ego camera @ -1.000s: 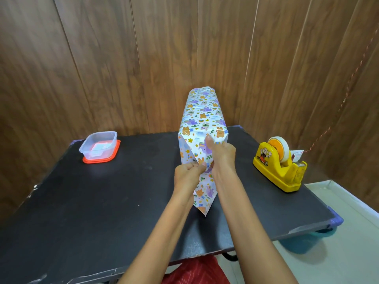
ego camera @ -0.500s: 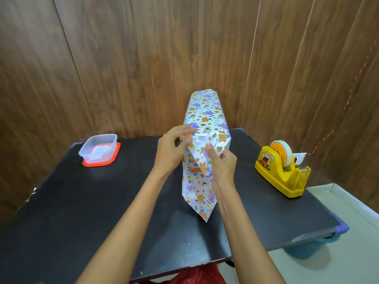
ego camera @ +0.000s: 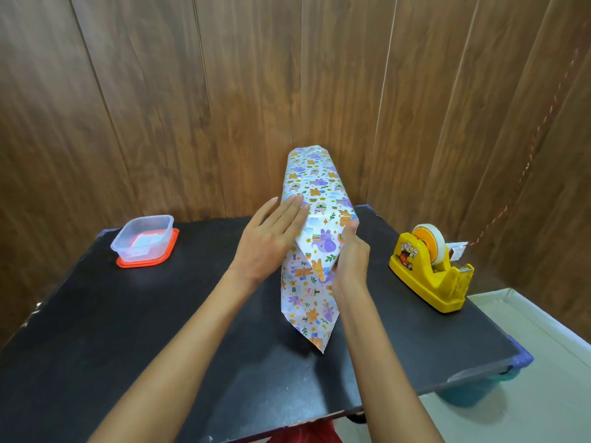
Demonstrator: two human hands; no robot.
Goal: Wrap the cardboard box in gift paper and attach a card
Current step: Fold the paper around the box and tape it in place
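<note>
My left hand (ego camera: 268, 241) presses flat, fingers straight, on the wrapped box (ego camera: 315, 183). My right hand (ego camera: 350, 260) curls round its near edge. The box sits on the table (ego camera: 128, 330), between a tub (ego camera: 144, 238) and a tape holder (ego camera: 428, 273).

Left: open tabletop (ego camera: 128, 330) was left, broken only by the plastic container (ego camera: 144, 239) at the far corner.
Centre: was blocked by the wrapped box (ego camera: 315, 215).
Right: was narrowed by the tape dispenser (ego camera: 428, 273).
Far: was closed by the wooden wall (ego camera: 192, 107).
</note>
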